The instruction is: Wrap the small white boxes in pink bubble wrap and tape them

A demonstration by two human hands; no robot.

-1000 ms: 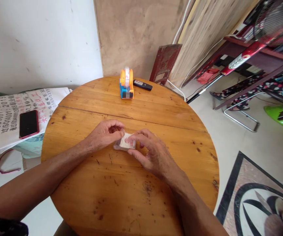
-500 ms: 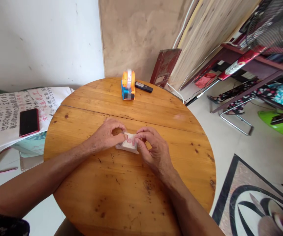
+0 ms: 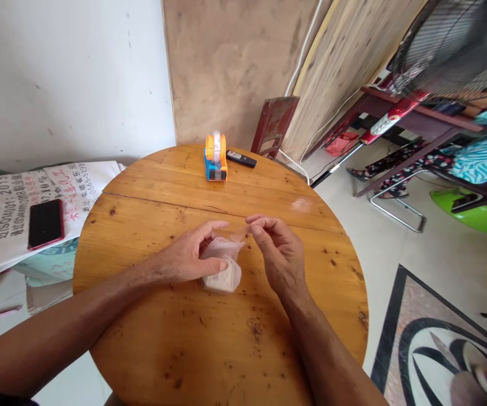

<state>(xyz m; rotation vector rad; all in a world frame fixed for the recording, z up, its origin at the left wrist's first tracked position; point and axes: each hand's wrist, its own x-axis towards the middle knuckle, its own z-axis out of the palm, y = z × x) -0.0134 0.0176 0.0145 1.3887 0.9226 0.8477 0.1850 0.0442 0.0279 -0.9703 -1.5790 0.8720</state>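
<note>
A small white block in a thin clear plastic bag [image 3: 225, 279] rests on the round wooden table [image 3: 175, 355]. My left hand [image 3: 188, 254] is closed on the bag, its thumb pressed on the top and its fingers curled behind. The right hand [image 3: 281, 251] pinches a thin clear strand or edge of the bag between thumb and forefinger, just right of the packet. The bag's plastic stands up loosely between both hands.
Toward the table's far edge stand an orange and blue tape dispenser [image 3: 215, 158] and a black remote [image 3: 241, 159]. A phone [image 3: 45, 223] lies on printed white sacks at left. A chair [image 3: 275, 124] and a standing fan [image 3: 395, 115] are beyond; a seated person is at right.
My right hand has drawn up and right from the packet, pulling a bit of the plastic. The bag's loose film now rises, and the packet sits turned under my left thumb.
</note>
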